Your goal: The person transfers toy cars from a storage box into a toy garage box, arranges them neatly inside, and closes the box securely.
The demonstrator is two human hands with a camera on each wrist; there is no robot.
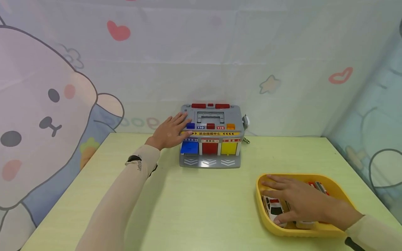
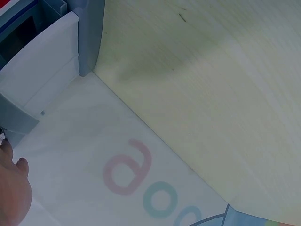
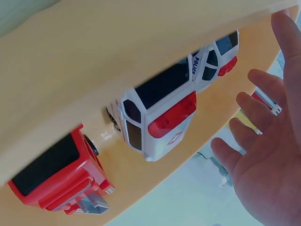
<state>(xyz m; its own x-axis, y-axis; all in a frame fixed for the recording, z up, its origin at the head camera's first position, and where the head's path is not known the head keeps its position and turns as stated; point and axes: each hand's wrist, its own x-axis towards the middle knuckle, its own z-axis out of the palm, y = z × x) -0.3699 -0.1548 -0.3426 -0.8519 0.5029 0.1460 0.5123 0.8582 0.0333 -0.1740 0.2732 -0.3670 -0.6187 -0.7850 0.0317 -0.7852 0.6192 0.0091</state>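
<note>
A grey toy emergency station (image 1: 220, 133) stands at the back middle of the table. My left hand (image 1: 169, 134) rests on its left top corner, fingers stretched beside the blue button (image 1: 190, 125). Below, the blue door (image 1: 190, 147) is swung up and outward; the red door (image 1: 209, 148) and yellow door (image 1: 229, 148) hang down. Over the yellow basket (image 1: 261, 205) my right hand (image 1: 304, 200) spreads its fingers, gripping nothing. Under it are a white police car (image 3: 214, 63), a white ambulance (image 3: 164, 113) and a red fire truck (image 3: 61, 174), partly hidden in the head view.
The light table (image 1: 201, 209) meets a printed cloth backdrop (image 1: 188, 69) right behind the station. On the station's right side hangs a grey handset-like piece (image 1: 246, 122) with a coiled cord (image 1: 246, 140). The basket's raised rim surrounds the vehicles at the front right.
</note>
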